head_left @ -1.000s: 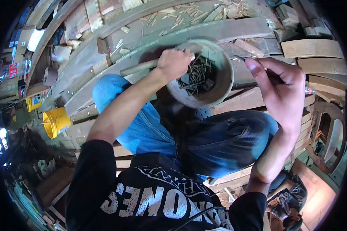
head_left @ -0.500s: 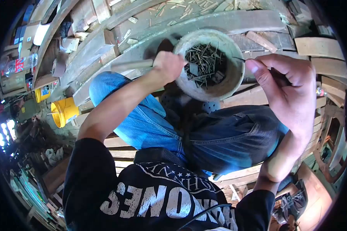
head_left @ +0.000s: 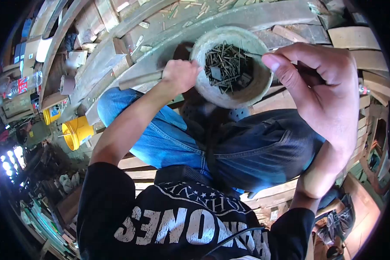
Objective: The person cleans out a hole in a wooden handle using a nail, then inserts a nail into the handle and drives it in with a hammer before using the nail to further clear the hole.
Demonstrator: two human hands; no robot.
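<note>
My left hand (head_left: pixel 180 76) is closed around the light wooden handle of a hammer (head_left: pixel 141 80), which points left over my knee. A dark shape beside the fist looks like its head, mostly hidden. My right hand (head_left: pixel 318 84) pinches a thin dark nail (head_left: pixel 253 55) between thumb and forefinger, its tip out over the bucket. The pale, stained bucket (head_left: pixel 261 86) stands in front of my crossed legs. Inside it lie many rusty nails (head_left: pixel 221 60) and a small grey square piece.
Curved timber beams (head_left: pixel 286 14) run across the far side, with wood chips (head_left: pixel 197 11) strewn beyond. A yellow bucket (head_left: pixel 77 132) stands to the left, near a plastic bottle (head_left: pixel 19 87). Slatted planks lie beneath me.
My left hand has shifted slightly left with the hammer, whose handle end has dropped a little. The right hand still pinches the nail, now reaching farther over the bucket. The view has tilted slightly.
</note>
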